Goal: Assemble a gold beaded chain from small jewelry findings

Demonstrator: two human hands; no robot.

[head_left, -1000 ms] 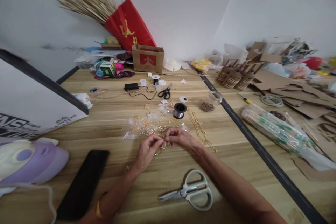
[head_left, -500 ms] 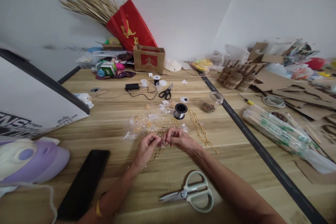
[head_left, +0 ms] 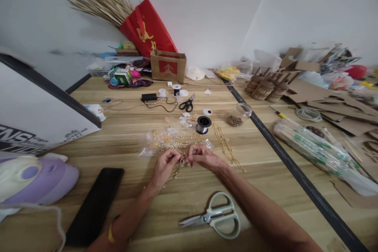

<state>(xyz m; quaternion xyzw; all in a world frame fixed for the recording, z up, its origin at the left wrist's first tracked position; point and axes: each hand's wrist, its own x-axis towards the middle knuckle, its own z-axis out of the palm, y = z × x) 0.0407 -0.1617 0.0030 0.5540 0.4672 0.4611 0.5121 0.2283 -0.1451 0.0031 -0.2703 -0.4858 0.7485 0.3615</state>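
Near the middle of the table, my left hand (head_left: 165, 165) pinches the end of a thin beaded chain (head_left: 174, 175), which hangs down beside its fingers. Close against it on the right, my right hand (head_left: 202, 156) is closed in a pinch, and what its fingertips hold is too small to make out. A small silvery ring (head_left: 182, 162) shows between the two hands. Just beyond them lie clear bags of small gold and silver pieces (head_left: 159, 139). A spool of silver wire (head_left: 203, 125) stands behind my right hand, with a gold chain (head_left: 223, 143) to its right.
Light-handled scissors (head_left: 217, 215) lie in front of my hands, and a black phone (head_left: 94, 206) lies at the left. Black scissors (head_left: 187, 103) and a jar of beads (head_left: 235, 120) are farther back. Wrapped sticks (head_left: 310, 147) lie at the right.
My fingertips have shifted slightly, and the small ring between them shows more clearly. Both hands stay pinched in nearly the same place.
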